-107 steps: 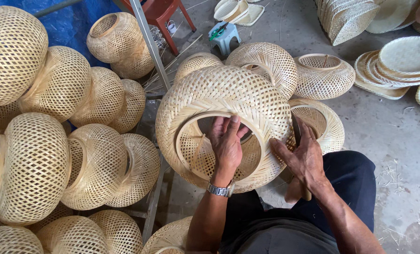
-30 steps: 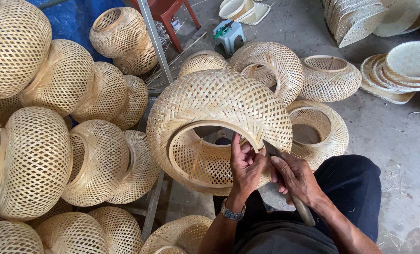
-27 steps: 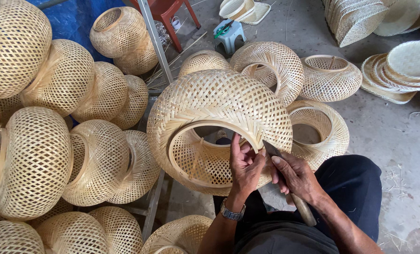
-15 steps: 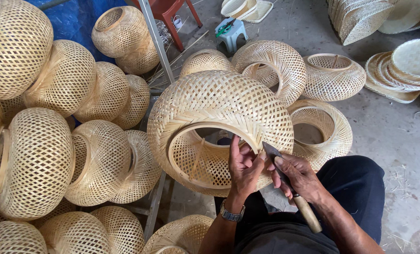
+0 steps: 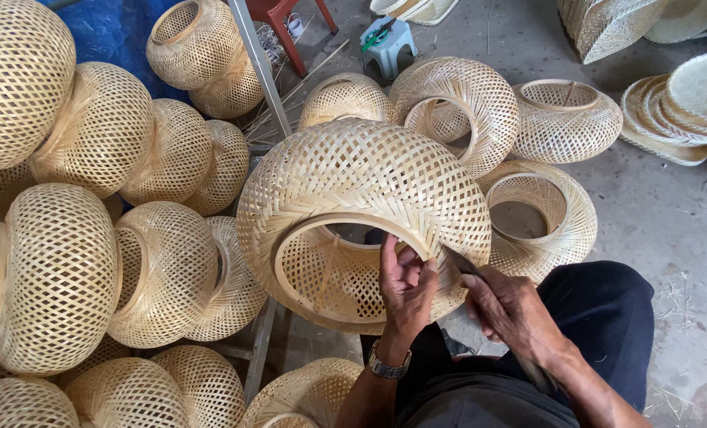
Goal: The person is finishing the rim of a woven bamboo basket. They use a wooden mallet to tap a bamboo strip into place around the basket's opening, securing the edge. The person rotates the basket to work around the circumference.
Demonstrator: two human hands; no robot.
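A large round woven bamboo basket rests on my lap with its open mouth toward me. My left hand grips the lower right part of the mouth's rim, fingers inside. A wristwatch sits on that wrist. My right hand is closed around a knife. The dark blade tip touches the rim just right of my left thumb. The knife's handle runs down past my right wrist over my dark trousers.
Many similar woven baskets are stacked at the left and below. Three more baskets lie behind on the concrete floor. Flat woven trays sit at the right. A metal pole, a red stool and a small stool stand at the back.
My left hand came out from deep inside the basket and took the rim. My right hand brought the knife up to the rim. The basket shifted slightly.
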